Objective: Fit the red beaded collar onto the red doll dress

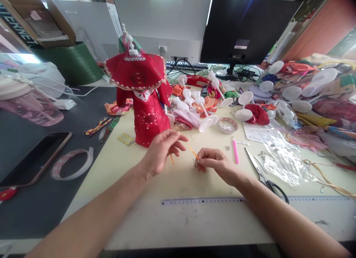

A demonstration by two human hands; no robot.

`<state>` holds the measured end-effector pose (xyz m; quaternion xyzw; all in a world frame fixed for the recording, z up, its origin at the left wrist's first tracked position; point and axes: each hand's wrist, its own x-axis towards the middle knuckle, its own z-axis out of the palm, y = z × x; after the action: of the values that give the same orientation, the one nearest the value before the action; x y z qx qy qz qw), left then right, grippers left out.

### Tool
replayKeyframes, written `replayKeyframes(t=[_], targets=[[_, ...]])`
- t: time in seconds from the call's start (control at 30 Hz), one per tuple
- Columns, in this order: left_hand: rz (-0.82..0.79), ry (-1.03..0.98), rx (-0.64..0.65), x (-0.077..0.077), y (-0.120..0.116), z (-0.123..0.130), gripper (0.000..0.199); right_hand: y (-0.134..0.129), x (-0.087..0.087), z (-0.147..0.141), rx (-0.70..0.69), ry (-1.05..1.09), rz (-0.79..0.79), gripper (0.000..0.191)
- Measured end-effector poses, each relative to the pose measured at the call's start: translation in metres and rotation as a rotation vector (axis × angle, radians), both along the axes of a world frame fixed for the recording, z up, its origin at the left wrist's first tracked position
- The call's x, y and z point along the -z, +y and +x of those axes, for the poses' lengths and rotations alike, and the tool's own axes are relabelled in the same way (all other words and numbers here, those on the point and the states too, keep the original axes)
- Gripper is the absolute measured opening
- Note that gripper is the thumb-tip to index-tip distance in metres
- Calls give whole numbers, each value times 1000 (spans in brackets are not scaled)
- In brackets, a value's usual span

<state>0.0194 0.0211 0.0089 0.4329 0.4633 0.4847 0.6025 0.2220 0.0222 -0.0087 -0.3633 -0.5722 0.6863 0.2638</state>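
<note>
My left hand (164, 150) is in front of the red doll dress, its fingers loosely curled. A thin orange strip (171, 159) pokes out below these fingers, and they seem to hold it. To the right, my right hand (214, 162) pinches the strip's other visible stretch (193, 152) together with a small shiny piece (196, 163). Whether both orange stretches are one strip cannot be made out behind the fingers. The red dress (150, 118), with white embroidery, stands upright under a wide bead-edged red collar (136, 70), topped by a white stand piece.
Scissors (263, 172), a pink pen (235, 150) and clear plastic bags (289, 161) lie at right. A ruler (203, 201) runs along the front. Tape rolls (228, 125), white doll stands (205, 122) and fabric pile up behind. A phone (36, 157) lies at left.
</note>
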Motion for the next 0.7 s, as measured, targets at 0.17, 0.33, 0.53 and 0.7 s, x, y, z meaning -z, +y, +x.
replayKeyframes(t=[0.17,0.33,0.53,0.7], targets=[[295,453,-124,6,-8,8,21,2,3,4,-25,161,-164,7],[457,600,-3,2,-18,13,18,3,1,7,23,225,-174,8],[421,559,192,0,-18,14,21,3,-1,7,53,248,-171,6],[363,539,207,4,-20,17,15,3,-1,8,66,223,-162,7]])
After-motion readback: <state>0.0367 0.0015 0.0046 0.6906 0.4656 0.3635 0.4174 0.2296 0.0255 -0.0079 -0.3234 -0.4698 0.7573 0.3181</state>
